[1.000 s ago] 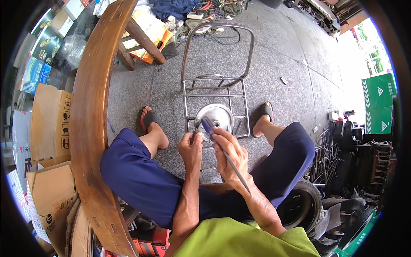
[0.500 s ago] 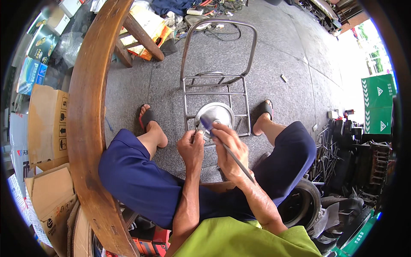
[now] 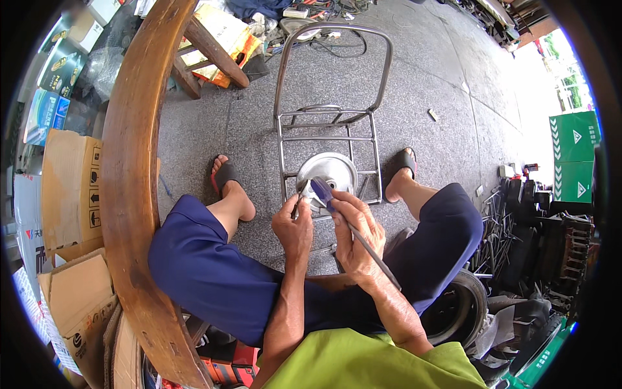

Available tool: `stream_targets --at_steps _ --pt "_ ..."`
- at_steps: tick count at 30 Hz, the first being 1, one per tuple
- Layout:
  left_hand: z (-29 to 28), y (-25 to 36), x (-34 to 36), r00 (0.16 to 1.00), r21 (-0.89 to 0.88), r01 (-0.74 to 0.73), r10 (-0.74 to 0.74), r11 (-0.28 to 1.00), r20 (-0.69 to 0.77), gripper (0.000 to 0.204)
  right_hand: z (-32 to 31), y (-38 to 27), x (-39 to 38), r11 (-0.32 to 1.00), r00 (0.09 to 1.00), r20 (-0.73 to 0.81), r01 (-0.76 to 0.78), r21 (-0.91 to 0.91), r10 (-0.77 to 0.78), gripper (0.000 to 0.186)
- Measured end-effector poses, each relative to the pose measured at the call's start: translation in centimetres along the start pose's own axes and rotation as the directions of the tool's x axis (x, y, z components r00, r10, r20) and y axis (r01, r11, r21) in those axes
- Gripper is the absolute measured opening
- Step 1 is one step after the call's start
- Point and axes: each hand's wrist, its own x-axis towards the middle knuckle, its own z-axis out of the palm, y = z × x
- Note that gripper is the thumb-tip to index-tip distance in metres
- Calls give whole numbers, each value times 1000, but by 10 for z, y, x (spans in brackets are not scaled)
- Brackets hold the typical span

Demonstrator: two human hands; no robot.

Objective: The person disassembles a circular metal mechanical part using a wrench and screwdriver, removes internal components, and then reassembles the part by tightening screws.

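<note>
Item one: your left hand (image 3: 293, 228), held between your knees above the floor, fingers pressed together in a pinch on a small grey metal part (image 3: 299, 196) whose tip pokes out above the thumb; what kind of part it is cannot be told.

Item two: your right hand (image 3: 353, 233), just beside the left and nearly touching it, fingers curled tight around a screwdriver with a translucent blue-purple handle and long dark shaft (image 3: 322, 190). The handle end sticks up past your fingertips next to the small part; the shaft runs back down along your right forearm.

Item three: a round, shiny silver metal disc with a raised hub (image 3: 328, 172), lying directly beyond both hands, on the lower rungs of a grey tubular steel frame with a looped handle (image 3: 332, 30). The frame lies flat on the grey speckled stone floor (image 3: 427, 78), between your two feet in dark flip-flop sandals (image 3: 226, 174).

Item four, surroundings: a curved brown wooden chair arm (image 3: 129, 194) at your left; brown cardboard boxes (image 3: 68, 188) beyond it; a black rubber tyre (image 3: 461, 311) under your right thigh; a green panel with white arrows (image 3: 575, 144) at far right.
</note>
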Motion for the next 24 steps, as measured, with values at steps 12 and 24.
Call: stream_targets --at_steps 12,24 --pt "-3 18 1 995 -116 93 -87 989 56 13 8 -5 5 997 994 90 -73 37 69 20" --pt "-3 14 3 995 -56 102 -101 993 27 16 0 -7 12 1000 999 31 -23 0 23 21"
